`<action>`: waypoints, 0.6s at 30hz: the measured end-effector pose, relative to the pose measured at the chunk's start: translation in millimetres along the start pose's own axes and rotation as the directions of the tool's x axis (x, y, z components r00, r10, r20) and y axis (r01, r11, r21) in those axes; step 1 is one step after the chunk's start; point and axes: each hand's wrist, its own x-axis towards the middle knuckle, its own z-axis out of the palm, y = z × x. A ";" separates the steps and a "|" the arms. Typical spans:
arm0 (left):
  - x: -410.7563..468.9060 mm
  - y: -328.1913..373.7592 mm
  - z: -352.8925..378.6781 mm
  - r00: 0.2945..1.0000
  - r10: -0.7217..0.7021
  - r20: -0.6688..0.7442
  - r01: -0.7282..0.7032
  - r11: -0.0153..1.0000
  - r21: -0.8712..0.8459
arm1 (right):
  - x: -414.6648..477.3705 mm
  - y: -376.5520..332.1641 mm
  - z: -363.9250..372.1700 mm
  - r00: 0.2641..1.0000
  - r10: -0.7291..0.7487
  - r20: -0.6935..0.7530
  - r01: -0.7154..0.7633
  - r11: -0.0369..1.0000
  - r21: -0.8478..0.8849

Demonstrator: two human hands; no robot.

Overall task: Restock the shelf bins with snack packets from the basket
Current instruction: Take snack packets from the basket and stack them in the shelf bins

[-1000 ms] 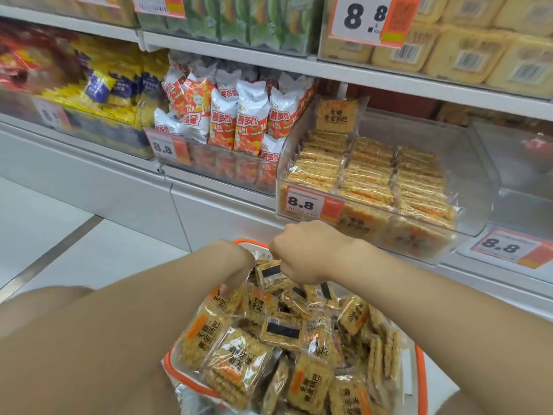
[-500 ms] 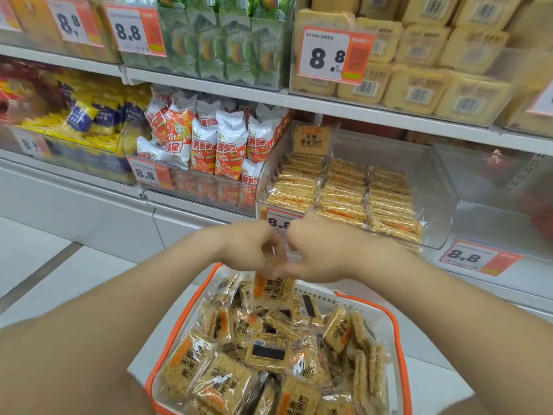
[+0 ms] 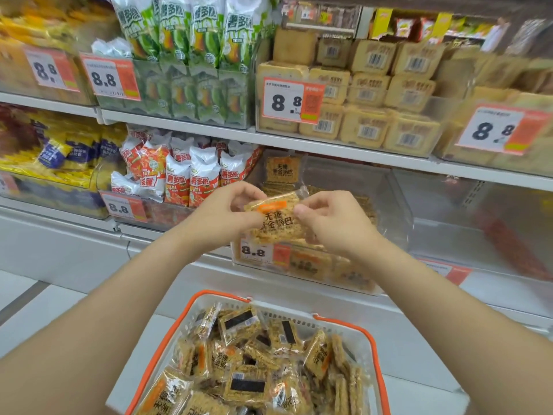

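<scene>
Both forearms are cut off at the bottom edge. The basket (image 3: 284,313) is cropped at the bottom too, so only its far part shows. The loose packets (image 3: 245,369) in it lie jumbled, some label up, some barcode side up. A count is not possible.

The hands cover most of the clear bin (image 3: 401,211) on the lower shelf. Its rows of packets show only as a strip to the right of the right hand and through the front wall below. 1 upright packet (image 3: 282,170) stands at the bin's back left. An 8.8 price tag (image 3: 254,251) on the bin front is partly covered by the held packet. The right side of the shelves is blurred, and the clear compartment there is hard to read.

The left hand (image 3: 223,211) has its fingers curled, pinching the upper left edge of the held packet (image 3: 276,223) between thumb and fingertips. The right hand (image 3: 332,223) has its thumb pressed on the front of the right edge. Its fingers are curled behind, so their tips are hidden.

The held packet is in the air, label toward the camera, tilted, in front of the bin's front left part and above the basket.

Red and white bags (image 3: 191,175) fill the bin to the left. Green bags (image 3: 191,40) and tan barcoded packs (image 3: 368,91) sit on the shelf above.
</scene>
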 end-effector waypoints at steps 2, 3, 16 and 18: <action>6.9 0.2 2.0 0.997 -0.061 -0.056 0.056 0.994 -0.091 | 2.8 3.6 -3.1 0.995 0.097 -0.017 -0.095 0.991 0.097; 9.5 0.9 3.4 0.993 -0.093 -0.073 0.081 0.984 -0.156 | 4.0 5.9 -3.7 0.991 0.135 -0.004 -0.133 0.982 0.132; 39.3 -11.0 12.2 0.959 0.108 -0.262 -0.020 0.947 0.319 | 42.7 26.9 4.6 0.968 0.183 -0.172 -0.148 0.970 0.195; 42.4 -15.7 15.5 0.956 0.202 -0.212 -0.084 0.883 0.462 | 60.5 33.5 7.0 0.942 0.170 -0.289 -0.130 0.980 0.154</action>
